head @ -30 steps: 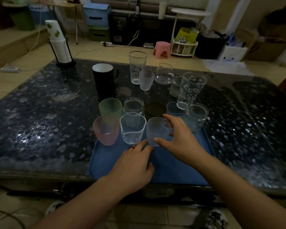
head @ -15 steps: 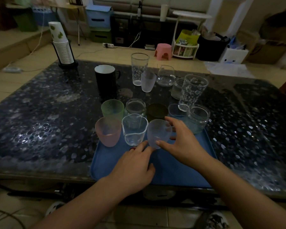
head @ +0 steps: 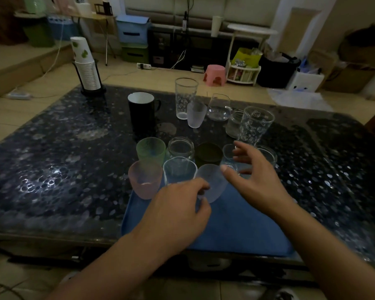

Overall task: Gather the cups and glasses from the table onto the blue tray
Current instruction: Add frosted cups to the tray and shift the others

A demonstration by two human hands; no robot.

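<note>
With the frosted cup (head: 211,182) set on the tray (head: 236,224), left hand (head: 178,210) pinching it, the spread, empty right hand (head: 252,175) likely reaches next for the printed glass (head: 254,126).

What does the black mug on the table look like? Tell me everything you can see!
The black mug is tall and straight-sided, dark and shiny outside, white inside, and looks like ceramic. A small handle sticks out on the side facing the clear glasses. It stands upright with its mouth up, and nothing shows inside from this angle. It sits on the dark speckled table, behind the green cup and beyond the blue tray, not on it. No hand or other cup touches it.
</note>
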